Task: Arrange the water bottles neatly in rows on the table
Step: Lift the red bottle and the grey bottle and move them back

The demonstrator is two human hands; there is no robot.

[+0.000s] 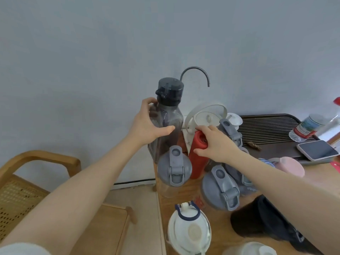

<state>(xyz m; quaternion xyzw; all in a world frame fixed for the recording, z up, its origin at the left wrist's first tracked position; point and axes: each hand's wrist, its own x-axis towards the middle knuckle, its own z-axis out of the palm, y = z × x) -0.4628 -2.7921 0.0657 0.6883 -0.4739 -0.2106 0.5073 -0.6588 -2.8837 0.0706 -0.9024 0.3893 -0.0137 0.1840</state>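
Red is the colour of the bottle (197, 155) in the middle of the crowd, and the right hand (214, 144) sits on its top, with the thumb on the near side and the fingers curled over the cap. That arm reaches in from the lower right, crossing over other bottles. The red bottle stands straight up, its long side going up and down, on the wooden table (185, 192). The left hand (150, 124) wraps around the tall dark grey bottle (168, 115) near its shoulder, thumb in front and fingers behind. This arm stretches up from the lower left. The dark grey bottle also stands upright with its black cap pointing up, at the far left corner of the table, just beside the red one. Closer to us stand two clear bottles with grey flip lids (174, 167) (219, 188), and a white lidded bottle (189, 230) at the near edge. A phone (317, 150) lies on the right.
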